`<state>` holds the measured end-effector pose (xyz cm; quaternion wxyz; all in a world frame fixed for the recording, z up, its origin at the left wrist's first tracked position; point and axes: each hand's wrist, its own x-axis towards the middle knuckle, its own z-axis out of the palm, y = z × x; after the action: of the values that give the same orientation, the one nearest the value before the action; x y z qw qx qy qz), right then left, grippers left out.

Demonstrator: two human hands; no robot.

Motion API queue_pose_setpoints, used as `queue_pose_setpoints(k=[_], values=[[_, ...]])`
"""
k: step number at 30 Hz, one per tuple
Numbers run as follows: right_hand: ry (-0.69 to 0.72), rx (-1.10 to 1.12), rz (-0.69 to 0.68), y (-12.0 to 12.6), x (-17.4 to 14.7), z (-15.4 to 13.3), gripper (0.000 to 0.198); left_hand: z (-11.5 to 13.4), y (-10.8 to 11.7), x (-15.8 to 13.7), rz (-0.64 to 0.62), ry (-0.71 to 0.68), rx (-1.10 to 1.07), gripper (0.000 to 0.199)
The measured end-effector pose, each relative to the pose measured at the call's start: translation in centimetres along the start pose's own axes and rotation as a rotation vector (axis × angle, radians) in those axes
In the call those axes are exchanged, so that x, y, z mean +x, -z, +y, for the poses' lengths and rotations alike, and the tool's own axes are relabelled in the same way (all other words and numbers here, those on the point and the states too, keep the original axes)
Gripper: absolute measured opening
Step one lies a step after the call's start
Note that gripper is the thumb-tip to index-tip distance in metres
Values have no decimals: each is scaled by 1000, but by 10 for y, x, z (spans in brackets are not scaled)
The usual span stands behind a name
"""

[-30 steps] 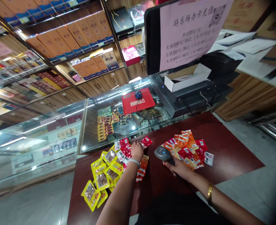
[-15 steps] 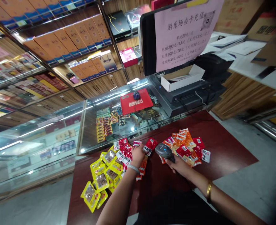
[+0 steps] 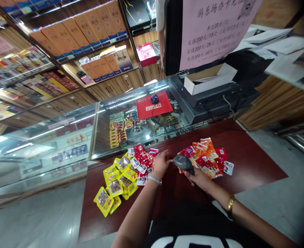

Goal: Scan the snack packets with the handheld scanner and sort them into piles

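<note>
My right hand (image 3: 198, 179) is wrapped around the handle of a dark grey barcode scanner (image 3: 183, 162), its head pointing left over the dark red tabletop. Just left of the scanner, my left hand (image 3: 161, 164) has its fingers apart, thumb toward the scanner head, and no packet shows in it. Red snack packets (image 3: 142, 160) lie beside and partly behind this hand. Yellow snack packets (image 3: 115, 187) with clear windows are heaped further left. Under and beyond the scanner spreads another pile of orange and red packets (image 3: 209, 156).
A glass display counter (image 3: 100, 137) borders the table, with a red mouse mat (image 3: 144, 110) and a mouse (image 3: 154, 99) on it. A monitor with a pink paper sign (image 3: 213, 38) and a white box (image 3: 193, 90) stand at right. Someone's arm (image 3: 161, 41) shows behind the monitor.
My left hand has moved right, toward the scanner, and the red packet at its fingertips is no longer seen there. A person's arm has appeared behind the monitor. The camera view has shifted.
</note>
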<state>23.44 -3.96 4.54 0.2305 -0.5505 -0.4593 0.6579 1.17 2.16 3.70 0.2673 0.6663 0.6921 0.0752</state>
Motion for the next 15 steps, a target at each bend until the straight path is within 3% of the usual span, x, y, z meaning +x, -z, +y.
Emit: queue_pose_setpoints(k=[3, 5, 10, 15], values=[[-8, -14, -50, -4, -2, 0, 60, -19, 0, -28, 71, 206, 228, 53], [-18, -24, -76, -6, -2, 4, 58, -33, -1, -48, 42, 275, 339, 55], [-55, -73, -100, -11, 1, 15, 55, -47, -9, -68, 23, 285, 435, 54], [-48, -127, -130, -12, -1, 10, 55, -53, -17, -76, -15, 179, 444, 63]])
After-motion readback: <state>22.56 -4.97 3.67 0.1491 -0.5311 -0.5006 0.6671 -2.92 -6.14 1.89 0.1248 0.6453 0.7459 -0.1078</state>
